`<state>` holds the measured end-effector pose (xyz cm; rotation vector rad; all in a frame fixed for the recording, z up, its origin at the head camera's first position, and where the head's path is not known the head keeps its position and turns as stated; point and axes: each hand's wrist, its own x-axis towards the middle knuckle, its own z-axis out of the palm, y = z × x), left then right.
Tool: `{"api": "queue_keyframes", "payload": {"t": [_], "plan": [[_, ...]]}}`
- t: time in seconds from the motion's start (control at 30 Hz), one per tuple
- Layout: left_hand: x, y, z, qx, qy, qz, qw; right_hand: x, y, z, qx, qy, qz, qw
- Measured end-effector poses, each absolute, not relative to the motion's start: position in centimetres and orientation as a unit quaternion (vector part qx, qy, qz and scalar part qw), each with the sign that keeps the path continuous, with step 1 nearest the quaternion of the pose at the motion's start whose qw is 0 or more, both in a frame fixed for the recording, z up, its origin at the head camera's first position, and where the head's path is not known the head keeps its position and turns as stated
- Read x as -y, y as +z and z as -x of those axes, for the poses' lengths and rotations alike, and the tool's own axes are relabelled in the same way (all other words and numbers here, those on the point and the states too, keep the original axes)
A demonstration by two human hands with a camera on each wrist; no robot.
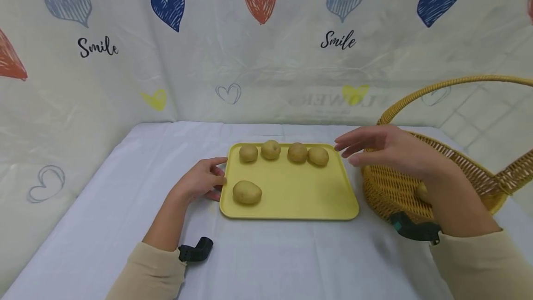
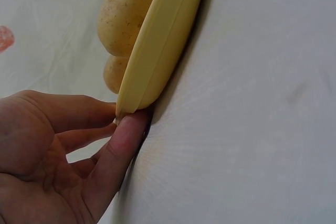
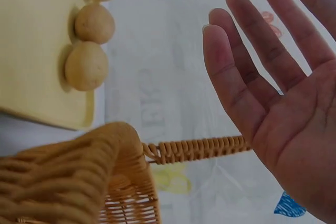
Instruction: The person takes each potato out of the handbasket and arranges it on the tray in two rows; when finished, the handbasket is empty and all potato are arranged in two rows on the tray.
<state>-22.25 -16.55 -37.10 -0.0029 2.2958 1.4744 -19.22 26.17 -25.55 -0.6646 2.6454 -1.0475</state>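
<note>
Black "Smile" (image 1: 338, 40) is being displayed; the tray (image 1: 308, 193) bearing potatoes (image 1: 247, 192) is being pinched by the left hand (image 1: 202, 179); the right hand (image 1: 387, 149) is being held spread-fingered near the basket (image 1: 376, 193), its lone potato (image 1: 422, 193) shown in head view only.

Yellow tray (image 1: 291, 193), tan potatoes (image 1: 247, 192)

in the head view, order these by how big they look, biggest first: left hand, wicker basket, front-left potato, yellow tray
1. Wicker basket, counting its handle, though partly covered and cut off by the picture's edge
2. Yellow tray
3. Left hand
4. Front-left potato
</note>
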Motion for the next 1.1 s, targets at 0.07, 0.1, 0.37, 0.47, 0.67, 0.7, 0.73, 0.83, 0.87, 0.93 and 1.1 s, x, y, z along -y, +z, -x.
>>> {"api": "queue_keyframes", "payload": {"t": [0.07, 0.1, 0.37, 0.47, 0.67, 0.7, 0.73, 0.83, 0.87, 0.93, 1.1], "plan": [[16.5, -37.1, 22.3, -0.824, 0.529, 0.002, 0.206, -26.6, -25.5, 19.2, -0.897, -0.363, 0.228, 0.106], [16.5, -37.2, 22.2, -0.824, 0.528, 0.002, 0.206, -26.9, -25.5, 19.2, -0.895, -0.369, 0.228, 0.106], [16.4, -37.2, 22.1, -0.822, 0.531, 0.001, 0.205, -29.1, -24.9, 19.3, -0.899, -0.367, 0.214, 0.106], [16.5, -37.2, 22.1, -0.821, 0.533, 0.003, 0.206, -30.2, -24.5, 19.5, -0.916, -0.327, 0.207, 0.108], [16.5, -37.3, 22.2, -0.818, 0.537, 0.002, 0.208, -32.4, -24.6, 19.9, -0.923, -0.309, 0.198, 0.113], [16.5, -37.3, 22.2, -0.817, 0.537, 0.002, 0.208, -32.7, -24.7, 19.9, -0.924, -0.308, 0.194, 0.114], [16.5, -37.3, 22.3, -0.817, 0.538, 0.002, 0.207, -33.0, -24.8, 20.0, -0.926, -0.306, 0.188, 0.113], [16.5, -37.2, 22.3, -0.817, 0.537, 0.001, 0.208, -33.8, -25.2, 20.3, -0.931, -0.299, 0.172, 0.118], [16.5, -37.1, 22.3, -0.817, 0.538, 0.001, 0.208, -34.1, -25.3, 20.3, -0.932, -0.299, 0.166, 0.121], [16.5, -37.1, 22.3, -0.818, 0.536, 0.002, 0.209, -34.8, -25.5, 20.5, -0.935, -0.293, 0.159, 0.123], [16.6, -37.2, 22.4, -0.817, 0.537, 0.001, 0.211, -36.1, -25.6, 20.9, -0.947, -0.260, 0.152, 0.113]]}}
